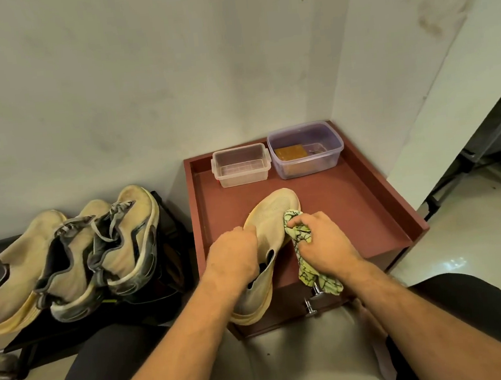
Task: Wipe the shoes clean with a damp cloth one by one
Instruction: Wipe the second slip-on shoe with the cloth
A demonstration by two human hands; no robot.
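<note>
The pale yellow knit slip-on shoe lies toe-away near the front edge of the reddish-brown wooden tray-top cabinet, its heel hanging past that edge. The left hand grips it at the collar, fingers curled over the upper. The right hand bunches the crumpled yellow-green patterned cloth in curled fingers and presses it against the shoe's right side near the toe.

At the tray's back edge stand a clear empty plastic box and, in the back right corner, a purple-tinted plastic tub.

Three more worn beige shoes wait on the dark rack left of the cabinet, still grimy-looking, so I judge the task early: one shoe in progress, three left.
</note>
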